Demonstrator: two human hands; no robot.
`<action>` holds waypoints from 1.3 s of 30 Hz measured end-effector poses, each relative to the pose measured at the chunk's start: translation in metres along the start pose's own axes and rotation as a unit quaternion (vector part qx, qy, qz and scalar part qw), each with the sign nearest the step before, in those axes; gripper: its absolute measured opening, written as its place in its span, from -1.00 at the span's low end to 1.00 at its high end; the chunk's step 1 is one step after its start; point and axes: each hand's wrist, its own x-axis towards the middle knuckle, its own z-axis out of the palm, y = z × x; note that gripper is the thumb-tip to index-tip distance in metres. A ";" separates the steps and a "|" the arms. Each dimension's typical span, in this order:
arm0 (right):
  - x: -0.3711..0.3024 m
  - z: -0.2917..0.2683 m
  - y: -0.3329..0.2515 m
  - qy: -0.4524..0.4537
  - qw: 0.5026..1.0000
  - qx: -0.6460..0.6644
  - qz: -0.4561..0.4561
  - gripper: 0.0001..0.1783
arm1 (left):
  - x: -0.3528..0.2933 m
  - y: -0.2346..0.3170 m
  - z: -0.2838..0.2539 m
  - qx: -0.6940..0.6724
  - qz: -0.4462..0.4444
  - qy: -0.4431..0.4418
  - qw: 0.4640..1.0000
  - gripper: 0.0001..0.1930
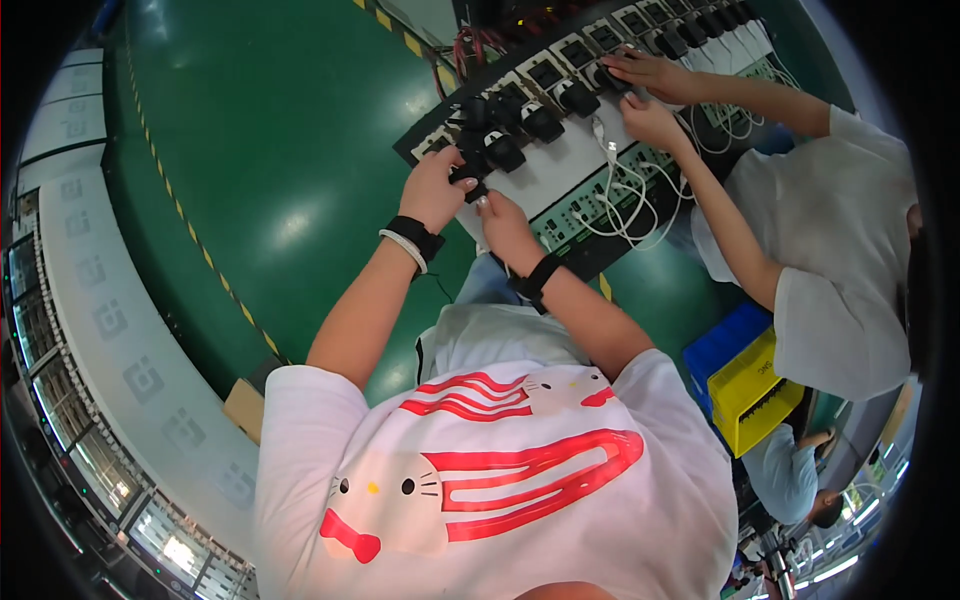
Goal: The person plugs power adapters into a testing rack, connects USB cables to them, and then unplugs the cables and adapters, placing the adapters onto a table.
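Note:
My left hand [435, 188] is closed around a black power adapter [467, 178] at the near left end of a long socket board [520, 88]. Close beside it, my right hand [507, 228] pinches at the adapter's lower end; whatever sits between those fingertips is too small to make out. More black adapters stand in a row to the right, among them one with a pale face [503, 150] and another [543, 122]. White USB cables [622, 195] lie looped over the green circuit strip [562, 222] along the board's near edge.
A co-worker's hands [655, 100] work at another adapter farther right on the same board. Blue and yellow bins [740, 375] stand below that person. Red wires [478, 48] show behind the board. Along the left runs a long white bench [110, 290]; striped tape marks the green floor.

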 end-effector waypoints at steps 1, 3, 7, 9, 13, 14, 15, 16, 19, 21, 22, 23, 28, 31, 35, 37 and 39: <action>0.001 -0.009 -0.003 0.005 1.000 -0.001 -0.003 -0.77 | 0.001 0.000 0.000 -0.007 -0.005 0.008 1.000 -0.69; 0.002 -0.033 -0.010 -0.107 0.973 -0.184 -0.090 -0.74 | 0.001 -0.008 0.002 -0.002 -0.002 0.007 1.000 -0.69; -0.046 -0.107 -0.082 -0.005 0.963 -0.170 -0.209 -0.70 | -0.003 -0.014 0.004 0.002 -0.010 0.032 0.999 -0.67; -0.065 -0.130 -0.068 0.205 0.970 -0.017 -0.128 -0.69 | -0.006 -0.015 0.003 0.001 -0.015 0.039 0.999 -0.68; -0.070 -0.135 -0.007 0.389 0.910 0.146 -0.009 -0.70 | -0.011 0.005 -0.002 0.043 -0.007 0.055 0.997 -0.67; -0.069 -0.137 -0.008 0.390 0.909 0.145 -0.019 -0.70 | -0.013 0.008 -0.002 0.040 -0.002 0.063 0.997 -0.67; -0.069 -0.139 -0.011 0.307 0.900 0.306 0.045 -0.71 | -0.015 0.009 -0.001 0.064 0.011 0.068 0.996 -0.67; -0.066 -0.139 -0.021 0.205 0.860 0.455 0.108 -0.73 | -0.016 0.009 -0.001 0.090 0.021 0.074 0.993 -0.66; -0.057 -0.155 -0.069 0.162 0.902 0.401 -0.004 -0.77 | -0.006 0.012 -0.002 0.100 0.075 0.086 0.988 -0.67; -0.055 -0.167 -0.099 0.128 0.925 0.350 -0.073 -0.81 | 0.007 0.024 -0.003 0.105 0.105 0.086 0.985 -0.70; -0.058 -0.172 -0.118 0.111 0.917 0.373 -0.082 -0.82 | 0.014 0.032 -0.004 0.116 0.116 0.085 0.983 -0.70; -0.061 -0.178 -0.135 0.085 0.930 0.338 -0.114 -0.82 | 0.018 0.041 -0.005 0.133 0.130 0.085 0.979 -0.70; -0.065 -0.180 -0.169 -0.006 0.970 0.123 -0.209 -0.71 | 0.036 0.048 0.001 0.229 0.082 0.017 0.970 -0.69; -0.038 -0.149 -0.120 -0.063 0.981 0.173 -0.064 -0.48 | 0.037 0.052 0.004 0.258 0.063 -0.004 0.964 -0.68; 0.010 -0.074 0.026 0.019 0.986 0.162 0.017 -0.66 | 0.041 0.060 0.005 0.274 0.042 -0.018 0.961 -0.69; 0.016 -0.054 0.034 0.094 0.992 0.089 -0.015 -0.72 | 0.042 0.057 0.005 0.246 0.025 -0.015 0.969 -0.69; 0.017 -0.044 0.021 0.108 0.993 0.030 -0.048 -0.73 | 0.040 0.059 0.002 0.213 0.015 -0.004 0.977 -0.68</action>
